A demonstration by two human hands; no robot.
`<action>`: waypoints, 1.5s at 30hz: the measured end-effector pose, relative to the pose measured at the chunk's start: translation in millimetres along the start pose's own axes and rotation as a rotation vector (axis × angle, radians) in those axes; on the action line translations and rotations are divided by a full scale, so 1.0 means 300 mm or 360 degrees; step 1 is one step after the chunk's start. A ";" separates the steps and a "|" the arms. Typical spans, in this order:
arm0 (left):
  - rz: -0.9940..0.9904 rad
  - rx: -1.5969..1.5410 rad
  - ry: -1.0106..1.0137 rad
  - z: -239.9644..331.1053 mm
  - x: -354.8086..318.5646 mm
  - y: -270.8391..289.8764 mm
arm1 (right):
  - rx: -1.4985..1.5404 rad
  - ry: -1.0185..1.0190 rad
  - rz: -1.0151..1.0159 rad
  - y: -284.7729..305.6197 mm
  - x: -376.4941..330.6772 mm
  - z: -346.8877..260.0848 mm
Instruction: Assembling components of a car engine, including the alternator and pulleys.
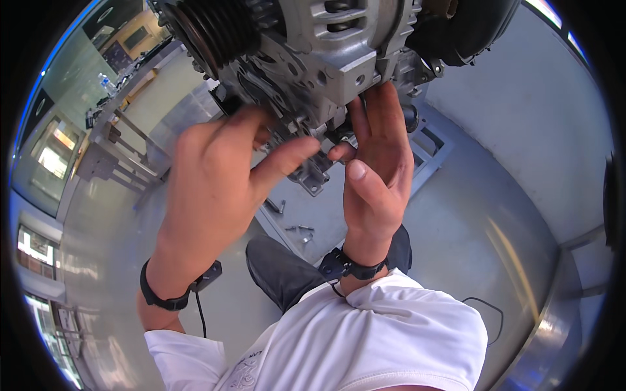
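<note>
Engine: the large metal engine (pixel 349 62) lies ahead of both hands, its near underside meeting their fingers.
Long axis: the ribbed pulley (pixel 208 32) sits ahead of the left hand and the vented casing (pixel 336 19) ahead of the gap between the hands; that upper part runs roughly crosswise to the forearms.
Block: the squared block (pixel 357 77), with a hole in its near face, stands directly ahead of the right hand's fingers.
Lug: the small lug (pixel 315 186) hangs between the two hands, below the left thumb's tip.
Key relation: by my judgement, reach under the engine matters most; the right hand is nearer the block, the left hand nearer the pulley side.
Left hand: the left hand (pixel 218 166) bends its fingers in at the engine's left flank, thumb pointing across toward the right hand; its fingertips are blurred and partly hidden, so I cannot tell whether they grip anything.
Right hand: the right hand (pixel 381 153) reaches up with long fingers going under the block, thumb standing apart from them; the tips are hidden, so I cannot tell whether it holds a part.
Wrists: dark bands (pixel 355 267) circle both, behind the grips.
Below: loose metal pieces (pixel 300 228) lie lower down, between the forearms.
</note>
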State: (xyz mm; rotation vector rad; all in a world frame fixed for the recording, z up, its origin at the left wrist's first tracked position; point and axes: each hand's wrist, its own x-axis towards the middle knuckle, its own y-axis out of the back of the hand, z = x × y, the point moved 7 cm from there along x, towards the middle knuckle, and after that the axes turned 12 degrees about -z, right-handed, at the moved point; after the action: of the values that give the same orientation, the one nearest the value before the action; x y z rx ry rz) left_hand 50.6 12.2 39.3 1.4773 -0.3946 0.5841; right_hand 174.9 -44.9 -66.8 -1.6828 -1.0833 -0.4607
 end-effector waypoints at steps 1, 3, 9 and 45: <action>-0.0157 -0.0340 0.0249 -0.040 0.001 -0.020 | -0.0026 0.0002 0.0001 -0.001 0.003 0.002; -0.0452 -0.1105 0.0632 -0.074 -0.021 -0.084 | -0.0024 -0.0006 0.0030 0.000 0.002 0.003; 0.0048 0.0728 -0.0261 0.050 -0.011 -0.013 | -0.0059 -0.0030 0.0058 0.008 -0.001 -0.003; -0.0051 0.0634 -0.0166 0.045 -0.011 -0.020 | -0.0126 -0.0057 0.0062 0.000 -0.001 -0.015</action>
State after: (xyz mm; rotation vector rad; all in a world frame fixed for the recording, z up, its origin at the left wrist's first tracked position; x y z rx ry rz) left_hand 52.9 -1.5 33.5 1.8981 -0.3474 0.5831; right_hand 175.7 -49.0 -65.3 -1.7848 -1.0688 -0.4553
